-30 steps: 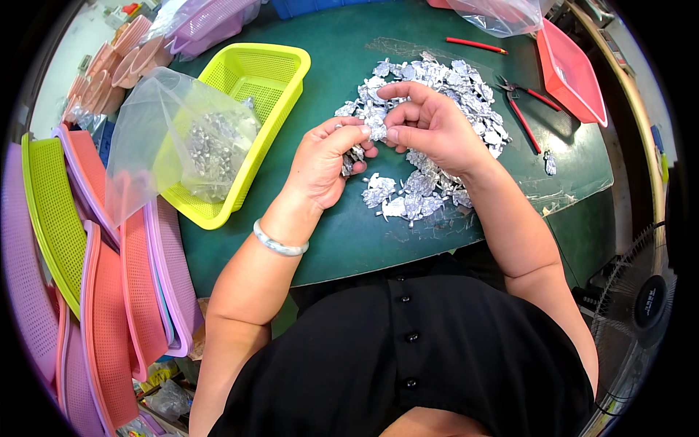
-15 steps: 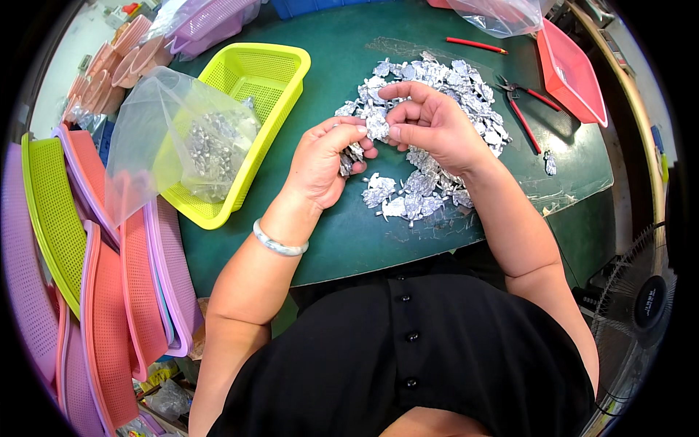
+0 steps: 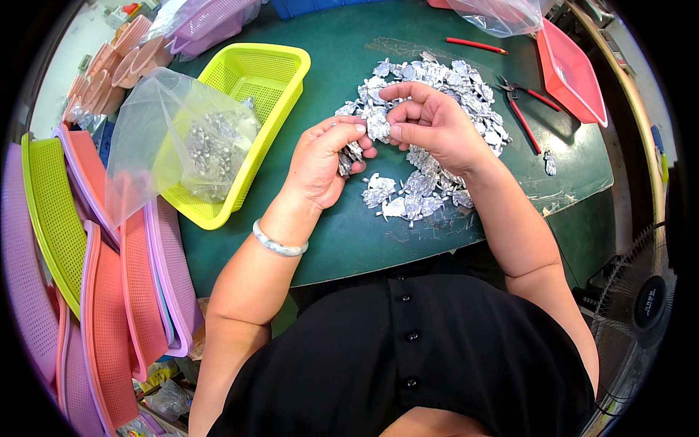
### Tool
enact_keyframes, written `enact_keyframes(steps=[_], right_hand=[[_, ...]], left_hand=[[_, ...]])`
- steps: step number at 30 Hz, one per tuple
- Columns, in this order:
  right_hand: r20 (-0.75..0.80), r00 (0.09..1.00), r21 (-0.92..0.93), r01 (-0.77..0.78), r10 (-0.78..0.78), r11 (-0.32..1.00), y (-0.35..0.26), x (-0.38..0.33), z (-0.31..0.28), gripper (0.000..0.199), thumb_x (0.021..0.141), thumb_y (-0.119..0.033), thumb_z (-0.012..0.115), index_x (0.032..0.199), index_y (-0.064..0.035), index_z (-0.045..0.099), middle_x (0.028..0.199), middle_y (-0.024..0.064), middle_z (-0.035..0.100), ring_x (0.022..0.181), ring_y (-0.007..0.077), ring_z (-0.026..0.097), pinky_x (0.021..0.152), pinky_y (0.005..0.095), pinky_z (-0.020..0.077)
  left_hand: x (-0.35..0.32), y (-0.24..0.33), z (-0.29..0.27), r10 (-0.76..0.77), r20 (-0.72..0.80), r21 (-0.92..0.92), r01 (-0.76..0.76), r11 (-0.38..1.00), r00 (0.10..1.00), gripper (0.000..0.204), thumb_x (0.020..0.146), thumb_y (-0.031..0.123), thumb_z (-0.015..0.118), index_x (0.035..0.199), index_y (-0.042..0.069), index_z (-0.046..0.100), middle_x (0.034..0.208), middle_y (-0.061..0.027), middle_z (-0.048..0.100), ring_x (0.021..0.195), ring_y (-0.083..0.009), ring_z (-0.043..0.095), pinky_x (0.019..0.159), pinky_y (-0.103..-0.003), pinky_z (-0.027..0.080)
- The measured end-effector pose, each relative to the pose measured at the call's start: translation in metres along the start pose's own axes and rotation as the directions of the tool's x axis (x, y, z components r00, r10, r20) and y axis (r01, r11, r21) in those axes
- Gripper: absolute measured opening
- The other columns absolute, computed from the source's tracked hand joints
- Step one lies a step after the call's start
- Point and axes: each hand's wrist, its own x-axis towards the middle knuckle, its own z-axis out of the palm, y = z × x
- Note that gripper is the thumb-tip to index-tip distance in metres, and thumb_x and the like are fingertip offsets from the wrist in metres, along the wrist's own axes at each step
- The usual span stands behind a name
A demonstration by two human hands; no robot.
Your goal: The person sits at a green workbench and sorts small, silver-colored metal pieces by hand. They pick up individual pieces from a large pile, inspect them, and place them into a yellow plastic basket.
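Note:
Between my two hands is a small silvery cast metal piece (image 3: 378, 126), its surface bumpy. My right hand (image 3: 433, 127) pinches its right side between thumb and forefinger. Curled round several similar metal pieces (image 3: 349, 156), my left hand (image 3: 322, 156) keeps its thumb tip at the left side of the pinched piece. A spread heap of the same silvery pieces (image 3: 466, 95) lies under and beyond my right hand. Closer to me is a smaller cluster of them (image 3: 411, 200). On my left, a lime-green basket (image 3: 291, 80) holds a clear plastic bag (image 3: 145, 138) with metal pieces inside.
Red-handled pliers (image 3: 518, 116) lie open right of the heap, near a single metal piece (image 3: 550, 163) and a red pencil (image 3: 477, 46). A pink tray (image 3: 571, 80) stands at the table's right edge. Stacked colored baskets (image 3: 109, 313) fill the left side; a fan (image 3: 641, 306) stands lower right.

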Motion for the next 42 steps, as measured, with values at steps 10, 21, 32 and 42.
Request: enact_keyframes(steps=[10,21,32,42], right_hand=[[-0.003,1.000,0.011,-0.013,0.013,1.000,-0.0001,-0.0002,0.0001,0.041,0.076,0.001,0.059,0.115,0.0000,0.046,0.082,0.0015,0.057,0.074,0.0090,0.056,0.064,0.0230,0.0445],[0.038,0.997,0.068,-0.067,0.064,0.995,-0.0013,-0.0006,-0.0001,0.041,0.077,-0.001,0.059,0.116,0.0020,0.045,0.081,0.0019,0.057,0.072,0.0098,0.056,0.063,0.0233,0.0452],[0.051,0.996,0.089,-0.080,0.075,0.993,0.0006,0.0000,0.0002,0.041,0.078,-0.002,0.059,0.116,0.0015,0.045,0.082,0.0020,0.058,0.072,0.0095,0.056,0.063,0.0227,0.0452],[0.037,0.996,0.085,-0.081,0.078,0.993,-0.0002,0.0002,0.0005,0.040,0.079,-0.002,0.058,0.117,0.0015,0.045,0.083,0.0022,0.058,0.073,0.0095,0.056,0.063,0.0222,0.0454]], left_hand=[[0.0005,-0.0003,-0.0003,0.001,-0.010,0.004,-0.001,1.000,1.000,0.011,0.078,0.010,0.058,0.087,0.003,0.055,0.070,-0.0057,0.058,0.061,-0.0147,0.057,0.048,-0.022,0.041],[0.0009,-0.0002,0.0000,-0.013,-0.006,0.024,0.013,1.000,1.000,0.009,0.080,0.010,0.055,0.086,0.004,0.051,0.070,-0.0074,0.057,0.060,-0.0165,0.057,0.047,-0.023,0.040],[0.0011,-0.0003,-0.0007,-0.016,-0.004,0.007,0.016,1.000,1.000,0.011,0.078,0.010,0.057,0.086,0.004,0.053,0.069,-0.0065,0.058,0.059,-0.0161,0.058,0.044,-0.023,0.039],[0.0009,-0.0012,-0.0001,0.004,-0.019,0.047,-0.003,0.999,1.000,0.010,0.078,0.012,0.057,0.086,0.005,0.054,0.069,-0.0055,0.058,0.060,-0.0144,0.057,0.046,-0.022,0.039]])
